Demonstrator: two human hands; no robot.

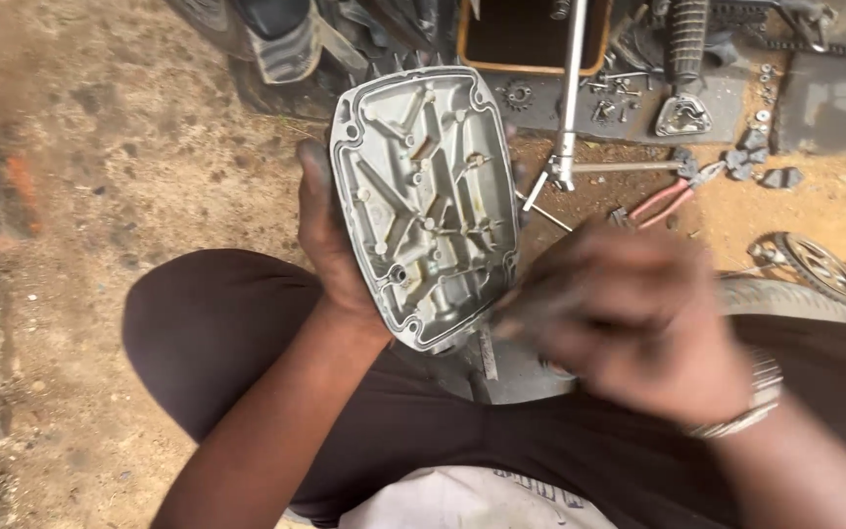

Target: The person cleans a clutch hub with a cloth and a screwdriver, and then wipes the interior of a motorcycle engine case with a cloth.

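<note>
My left hand [323,235] holds a grey cast-metal engine cover [430,201] by its left edge, upright, with the ribbed inner side facing me. My right hand [629,313] is blurred with motion just right of the cover's lower corner. Its fingers are curled at the cover's bottom edge; a thin dark blade-like piece [487,353] shows below them, but the blur hides whether the hand grips it. A metal bracelet [751,397] sits on my right wrist. My knees in dark trousers fill the lower part of the view.
Dirt ground lies to the left. Ahead are pliers with red handles [668,201], a long socket wrench [568,98], a small sprocket [517,94], loose bolts, a spoked round part [820,266], a tyre [785,294] and an orange-rimmed tray [531,39].
</note>
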